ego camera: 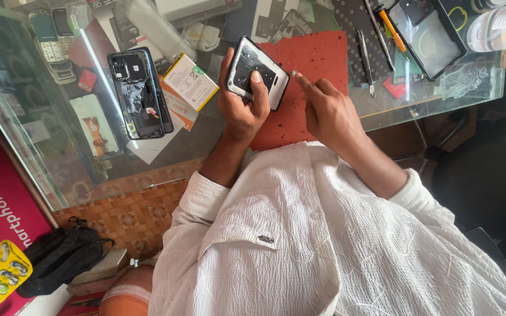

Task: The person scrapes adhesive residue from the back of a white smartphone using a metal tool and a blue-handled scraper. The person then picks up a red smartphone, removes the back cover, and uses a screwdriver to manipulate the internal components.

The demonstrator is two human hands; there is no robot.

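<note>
A: Count, largest first?

B: One glass-topped table (pixel 42 152). One red rubber work mat (pixel 317 64). Two opened phones: one black, back off, flat on the glass (pixel 139 93); one silver-framed phone shell (pixel 257 73) above the mat.

A: Hands?

B: Left hand (pixel 241 105) clasps the shell, thumb pressed on its face. Right hand (pixel 326 111): forefinger out, tip just beside the shell's edge, others curled.

Red mat (pixel 317 58) speckled black at twelve o'clock; white crinkled shirt (pixel 323 246) at six; black bag (pixel 60 257) at eight; orange-handled tool (pixel 391 28) at one.
</note>
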